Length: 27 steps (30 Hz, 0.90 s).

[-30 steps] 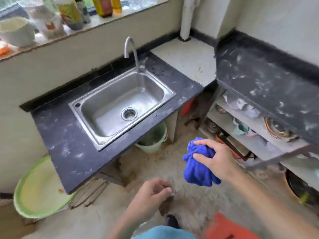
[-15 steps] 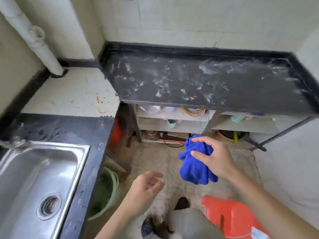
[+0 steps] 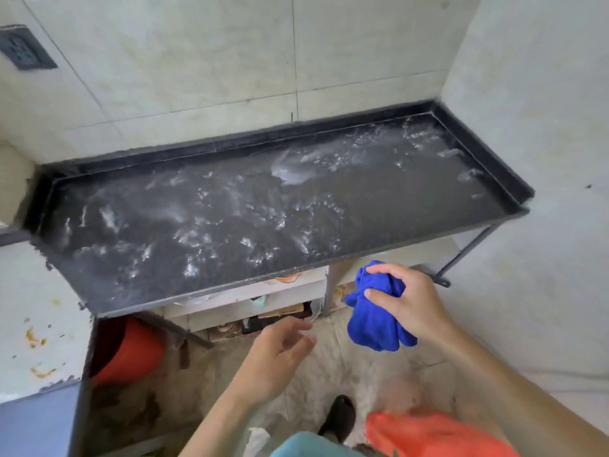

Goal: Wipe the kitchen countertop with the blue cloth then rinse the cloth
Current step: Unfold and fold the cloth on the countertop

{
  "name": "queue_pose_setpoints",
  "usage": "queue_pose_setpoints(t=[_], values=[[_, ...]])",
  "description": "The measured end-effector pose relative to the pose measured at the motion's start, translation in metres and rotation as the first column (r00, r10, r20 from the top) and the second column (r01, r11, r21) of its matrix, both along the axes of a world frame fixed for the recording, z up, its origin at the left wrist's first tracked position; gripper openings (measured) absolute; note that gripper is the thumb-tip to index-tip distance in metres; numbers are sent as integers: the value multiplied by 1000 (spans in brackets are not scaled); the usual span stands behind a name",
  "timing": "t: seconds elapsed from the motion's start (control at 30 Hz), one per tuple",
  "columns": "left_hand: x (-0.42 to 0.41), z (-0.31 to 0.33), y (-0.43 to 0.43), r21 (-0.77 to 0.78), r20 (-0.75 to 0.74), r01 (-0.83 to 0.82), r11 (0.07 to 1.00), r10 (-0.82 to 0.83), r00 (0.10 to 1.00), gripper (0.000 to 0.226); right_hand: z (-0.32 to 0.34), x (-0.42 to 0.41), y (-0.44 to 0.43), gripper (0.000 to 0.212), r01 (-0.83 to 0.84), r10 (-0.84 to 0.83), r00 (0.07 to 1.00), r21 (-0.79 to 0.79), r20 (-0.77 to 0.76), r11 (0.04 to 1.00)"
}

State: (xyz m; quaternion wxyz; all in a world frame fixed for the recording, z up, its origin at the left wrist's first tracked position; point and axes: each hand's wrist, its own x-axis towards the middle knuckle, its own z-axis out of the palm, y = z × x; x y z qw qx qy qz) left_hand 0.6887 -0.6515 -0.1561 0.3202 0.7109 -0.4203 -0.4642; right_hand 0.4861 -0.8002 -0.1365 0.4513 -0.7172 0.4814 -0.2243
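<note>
A bunched blue cloth (image 3: 374,324) hangs in the air just below the front edge of a dark speckled countertop (image 3: 247,212), toward its right end. My right hand (image 3: 407,300) grips the cloth from above and the right. Whitish smears and wet-looking streaks cover the countertop, which has a raised black rim at the back and sides. Lower and to the left, my left hand (image 3: 280,349) is held loosely with fingers apart, holding nothing. The sink is out of view.
Shelves (image 3: 250,301) with dishes sit under the countertop. An orange bucket (image 3: 130,351) stands on the floor at left beside a stained white ledge (image 3: 33,318). A wall socket (image 3: 23,47) is at top left. Tiled walls close in behind and to the right.
The view has swung right from the sink to face the dark countertop. My right hand keeps hold of the cloth and is now nearer the counter's front edge. My left hand has opened.
</note>
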Motion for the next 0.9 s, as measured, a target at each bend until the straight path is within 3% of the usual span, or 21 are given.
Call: queue_pose_setpoints(t=[0.27, 0.53, 0.67, 0.8, 0.9], values=[[-2, -10, -139, 104, -50, 176, 979, -172, 984, 13, -3, -18, -116, 36, 120, -120, 993, 51, 2, 991], [-6, -8, -310, 55, -80, 279, 959, -274, 958, 12, 11, -28, -222, 62, 235, -233, 972, 101, -29, 967], [-22, -12, -371, 23, -74, 330, 944, -327, 942, 12, 20, -36, -264, 71, 273, -284, 958, 209, 28, 939], [-40, -22, -414, 21, -108, 269, 963, -265, 958, 32, 22, -44, -308, 75, 216, -260, 960, 318, 105, 923], [-59, -27, -438, 28, -301, 189, 982, -172, 938, 42, 14, -52, -342, 75, 117, -189, 969, 381, 157, 917]])
